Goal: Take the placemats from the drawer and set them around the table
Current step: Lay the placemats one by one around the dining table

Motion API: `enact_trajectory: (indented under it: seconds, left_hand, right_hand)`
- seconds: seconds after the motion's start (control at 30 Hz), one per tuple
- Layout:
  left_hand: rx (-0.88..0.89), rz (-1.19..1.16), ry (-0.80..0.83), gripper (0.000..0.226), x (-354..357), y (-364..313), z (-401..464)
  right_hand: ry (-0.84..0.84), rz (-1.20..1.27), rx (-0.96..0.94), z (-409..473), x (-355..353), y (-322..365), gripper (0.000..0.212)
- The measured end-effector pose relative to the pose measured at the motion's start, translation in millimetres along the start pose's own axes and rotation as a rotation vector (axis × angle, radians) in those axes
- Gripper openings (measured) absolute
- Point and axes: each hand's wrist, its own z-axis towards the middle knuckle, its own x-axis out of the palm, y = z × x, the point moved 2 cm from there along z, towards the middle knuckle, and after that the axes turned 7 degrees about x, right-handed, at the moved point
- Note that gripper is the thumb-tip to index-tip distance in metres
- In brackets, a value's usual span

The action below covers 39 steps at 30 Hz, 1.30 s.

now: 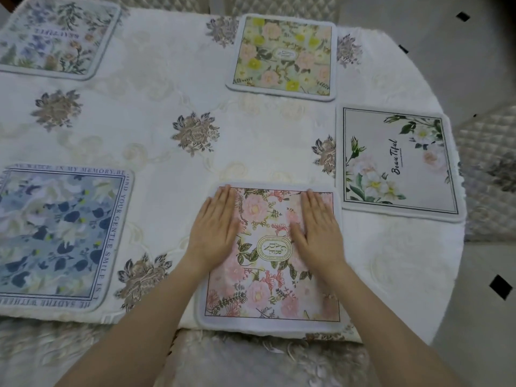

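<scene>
A pink floral placemat [268,286] lies at the table's near edge, straight in front of me. My left hand [215,227] rests flat on its left side, fingers straight. My right hand [318,227] lies flat on its right side, fingers straight too. Several other placemats lie around the table: a blue-flowered one [55,233] at the near left, a pale blue one [55,34] at the far left, a yellow and pink one [284,57] at the far middle, and a white one with green leaves [396,160] on the right.
The table [173,101] wears a white embroidered cloth with grey-brown flower motifs. Quilted chair seats stand at the right [491,174], at the far side [279,4] and just below the near edge [251,358]. Pale floor tiles show at the right.
</scene>
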Motion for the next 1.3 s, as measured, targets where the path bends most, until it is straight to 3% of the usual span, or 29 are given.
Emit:
enact_trajectory:
  seconds: [0.33, 0.53, 0.7, 1.03, 1.3]
  left_hand:
    - [-0.034, 0.081, 0.069, 0.058, -17, -19, -14]
    - [0.166, 0.033, 0.099, 0.057, 10, -72, -67]
    - [0.206, 0.080, 0.114, 0.059, 19, -67, -75]
    - [0.110, 0.119, 0.192, 0.062, -6, -16, -101]
    - [0.013, 0.162, 0.404, 0.059, -53, -32, -88]
  right_hand:
    - [0.004, -0.044, 0.012, -19, -21, 11, 0.068]
    - [0.094, 0.008, -0.065, -88, 9, 66, 0.059]
    - [0.082, -0.007, -0.128, -90, 22, 62, 0.058]
    - [0.101, -0.068, -0.054, -109, -5, -22, 0.065]
    - [0.205, -0.102, -0.045, -104, -34, -10, 0.073]
